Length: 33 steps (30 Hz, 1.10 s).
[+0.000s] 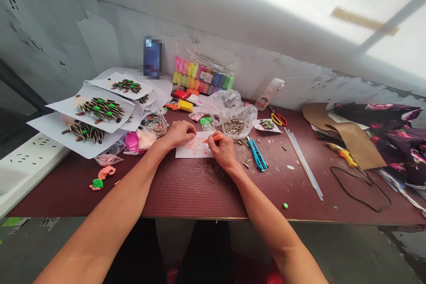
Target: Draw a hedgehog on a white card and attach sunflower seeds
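Left grip (179, 135) rests flat and open, pressing the sheet (196, 153) to the bench (206, 195); right grip (223, 151) pinches narrowly around one orange pen (213, 139), its long axis slanting left, tip at the sheet's orange drawing, so the right hand is the nearer to that drawing. Left of the sheet lie three seed-covered cards (100, 111). Behind it sits one clay pack (203, 73). Right of it lie one seed bag (233, 122), two blue cutters (256, 153) and one pair of scissors (278, 119).
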{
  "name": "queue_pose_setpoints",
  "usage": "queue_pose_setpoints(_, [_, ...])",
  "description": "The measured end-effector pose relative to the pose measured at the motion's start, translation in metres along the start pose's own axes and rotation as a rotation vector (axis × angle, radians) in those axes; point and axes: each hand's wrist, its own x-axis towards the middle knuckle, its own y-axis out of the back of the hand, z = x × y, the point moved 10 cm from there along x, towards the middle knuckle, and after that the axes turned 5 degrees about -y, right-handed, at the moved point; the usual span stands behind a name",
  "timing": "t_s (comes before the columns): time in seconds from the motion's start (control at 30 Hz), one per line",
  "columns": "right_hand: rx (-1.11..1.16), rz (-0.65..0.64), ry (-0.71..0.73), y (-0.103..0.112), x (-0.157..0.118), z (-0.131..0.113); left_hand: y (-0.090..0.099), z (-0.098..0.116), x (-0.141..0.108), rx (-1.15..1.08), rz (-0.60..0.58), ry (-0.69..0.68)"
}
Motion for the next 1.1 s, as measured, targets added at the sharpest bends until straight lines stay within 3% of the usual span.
queue_pose_setpoints(1.1, [0.014, -0.031, -0.007, -0.0042, 0.0003, 0.0024, 0.0013, -0.0003, -0.0001, -0.002, 0.022, 0.0])
